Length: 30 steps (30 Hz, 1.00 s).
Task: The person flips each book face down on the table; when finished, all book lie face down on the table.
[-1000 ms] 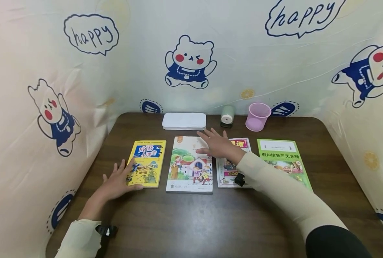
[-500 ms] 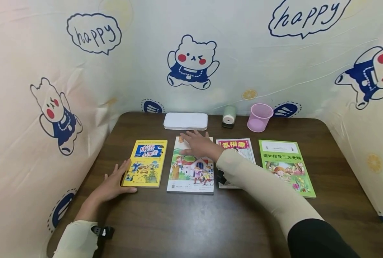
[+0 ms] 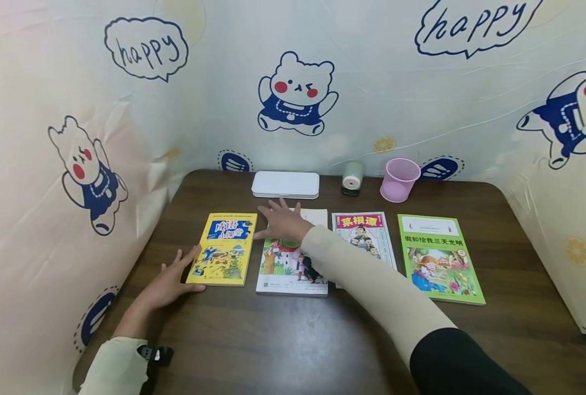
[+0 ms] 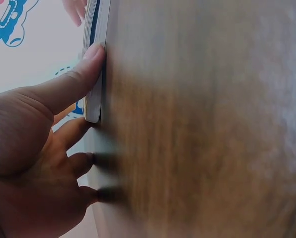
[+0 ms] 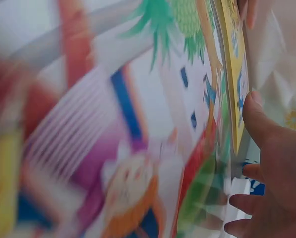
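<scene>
A yellow book lies at the left end of a row of books. My left hand is at its lower left corner, fingers spread on the table by its left side. In the left wrist view the thumb touches the book's near edge. My right hand is spread over the upper part of a white picture book, which it partly covers. Its thumb comes close to the yellow book's right side in the right wrist view.
Farther right lie a red-titled book, partly under the right sleeve, and a green book. Along the back stand a white flat case, a pale green cylindrical item and a pink cup. A printed cloth surrounds the table.
The right hand has travelled left, from between the red-titled book and the white picture book to beside the yellow book. My left hand has drawn slightly left off the yellow cover.
</scene>
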Available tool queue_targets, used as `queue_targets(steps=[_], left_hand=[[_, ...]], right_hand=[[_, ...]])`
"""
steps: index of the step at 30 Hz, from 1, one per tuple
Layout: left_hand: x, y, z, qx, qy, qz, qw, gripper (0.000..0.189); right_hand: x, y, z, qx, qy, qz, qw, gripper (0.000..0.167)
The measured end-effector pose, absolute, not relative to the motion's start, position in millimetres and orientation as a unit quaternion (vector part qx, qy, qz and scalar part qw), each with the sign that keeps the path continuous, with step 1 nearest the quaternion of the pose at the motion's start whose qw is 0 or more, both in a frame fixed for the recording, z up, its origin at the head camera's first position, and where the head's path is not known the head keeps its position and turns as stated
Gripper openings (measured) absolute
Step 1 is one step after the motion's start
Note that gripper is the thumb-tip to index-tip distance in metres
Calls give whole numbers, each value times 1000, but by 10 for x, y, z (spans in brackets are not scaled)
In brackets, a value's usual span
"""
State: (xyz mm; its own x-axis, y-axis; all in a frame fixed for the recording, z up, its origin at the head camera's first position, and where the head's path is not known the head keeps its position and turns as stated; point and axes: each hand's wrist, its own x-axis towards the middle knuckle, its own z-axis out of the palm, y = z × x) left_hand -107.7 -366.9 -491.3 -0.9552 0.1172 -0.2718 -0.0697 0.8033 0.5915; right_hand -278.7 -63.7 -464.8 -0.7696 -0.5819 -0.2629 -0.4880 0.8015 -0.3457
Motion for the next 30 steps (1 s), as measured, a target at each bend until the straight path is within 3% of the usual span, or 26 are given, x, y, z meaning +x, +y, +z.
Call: queue_targets(steps=[12, 30], left_hand=[[-1095, -3684, -4918, 15, 937, 315, 148, 104], [-1102, -3716, -4830, -21, 924, 350, 153, 106]], right_hand=[[-2793, -813, -4841, -260, 944, -120, 163, 94], [-2764, -805, -4764, -250, 943, -129, 180, 93]])
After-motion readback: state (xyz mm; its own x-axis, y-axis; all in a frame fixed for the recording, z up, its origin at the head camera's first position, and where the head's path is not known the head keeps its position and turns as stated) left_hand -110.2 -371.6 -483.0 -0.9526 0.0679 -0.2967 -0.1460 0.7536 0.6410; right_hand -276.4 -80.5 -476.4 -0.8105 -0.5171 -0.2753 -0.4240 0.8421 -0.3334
